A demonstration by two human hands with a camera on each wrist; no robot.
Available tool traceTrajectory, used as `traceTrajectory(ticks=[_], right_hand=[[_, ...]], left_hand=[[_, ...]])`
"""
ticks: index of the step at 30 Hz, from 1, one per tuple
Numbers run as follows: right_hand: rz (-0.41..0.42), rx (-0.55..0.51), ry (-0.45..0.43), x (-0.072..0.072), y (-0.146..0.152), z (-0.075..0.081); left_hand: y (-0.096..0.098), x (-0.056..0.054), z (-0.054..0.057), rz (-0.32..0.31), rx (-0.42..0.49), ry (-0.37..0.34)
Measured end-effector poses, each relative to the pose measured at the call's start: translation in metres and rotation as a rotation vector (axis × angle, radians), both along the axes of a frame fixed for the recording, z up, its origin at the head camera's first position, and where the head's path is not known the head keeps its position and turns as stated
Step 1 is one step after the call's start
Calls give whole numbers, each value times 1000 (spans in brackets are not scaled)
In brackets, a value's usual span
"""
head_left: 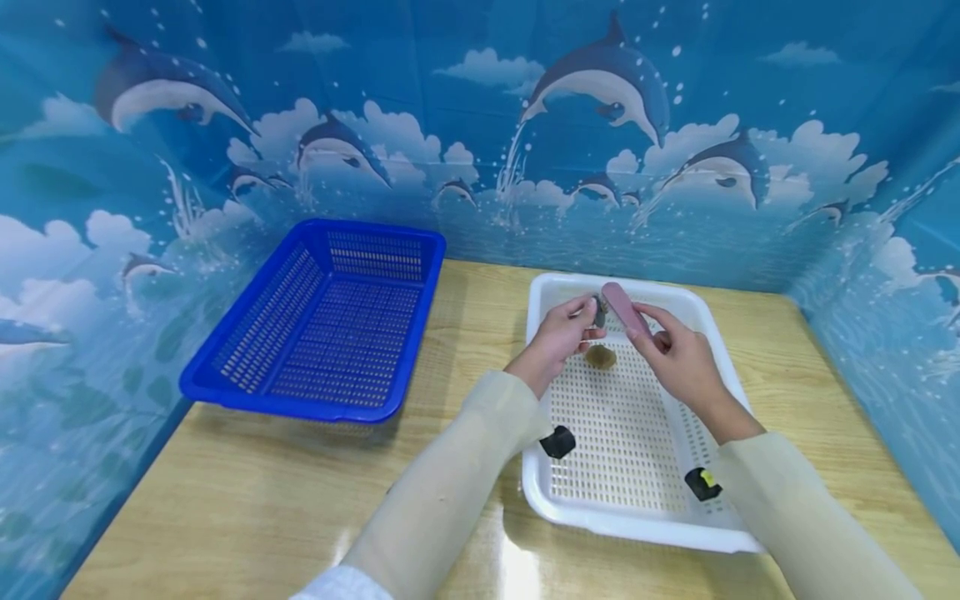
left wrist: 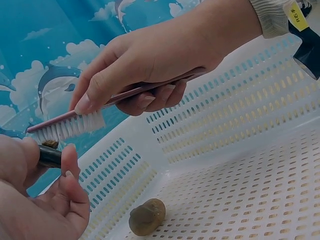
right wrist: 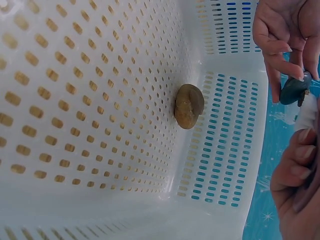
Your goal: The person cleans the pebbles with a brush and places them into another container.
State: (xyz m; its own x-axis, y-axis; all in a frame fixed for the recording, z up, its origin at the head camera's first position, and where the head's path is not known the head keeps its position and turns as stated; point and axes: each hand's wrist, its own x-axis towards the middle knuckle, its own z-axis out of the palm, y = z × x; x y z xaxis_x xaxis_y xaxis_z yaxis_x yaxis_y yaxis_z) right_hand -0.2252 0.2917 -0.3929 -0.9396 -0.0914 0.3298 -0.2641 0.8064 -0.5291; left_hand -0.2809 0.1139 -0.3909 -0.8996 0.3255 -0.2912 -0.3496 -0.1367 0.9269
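Note:
My left hand pinches a small, smooth, dark grey-green stone between its thumb and fingers, over the far end of the white basket. A brown clump sits on top of that stone. My right hand grips a brush with a dull pink handle. Its white bristles face down and meet the brown clump in the left wrist view. Below the hands, a rounded brown stone with mud-like patches lies on the basket floor.
To the left on the wooden table stands a blue perforated basket. A dolphin-printed sheet hangs close behind and along both sides. Dark wrist mounts sit at both sleeves, above the white basket.

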Motion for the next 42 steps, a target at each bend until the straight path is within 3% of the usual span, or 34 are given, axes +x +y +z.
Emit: traceTrajectory(ticks=[15, 22, 31, 36, 42], right_hand=[[-80, 11, -76, -2, 1, 2], [-93, 18, -87, -1, 1, 3], [-19, 9, -68, 0, 1, 1], [29, -2, -27, 1, 0, 1], [47, -19, 2, 1, -1, 1]], left_hand=[[0, -2, -1, -66, 18, -4], [0, -3, -1, -5, 81, 14], [-1, -2, 1, 98, 84, 21], [-2, -2, 1, 112, 61, 33], [0, -2, 0, 85, 40, 29]])
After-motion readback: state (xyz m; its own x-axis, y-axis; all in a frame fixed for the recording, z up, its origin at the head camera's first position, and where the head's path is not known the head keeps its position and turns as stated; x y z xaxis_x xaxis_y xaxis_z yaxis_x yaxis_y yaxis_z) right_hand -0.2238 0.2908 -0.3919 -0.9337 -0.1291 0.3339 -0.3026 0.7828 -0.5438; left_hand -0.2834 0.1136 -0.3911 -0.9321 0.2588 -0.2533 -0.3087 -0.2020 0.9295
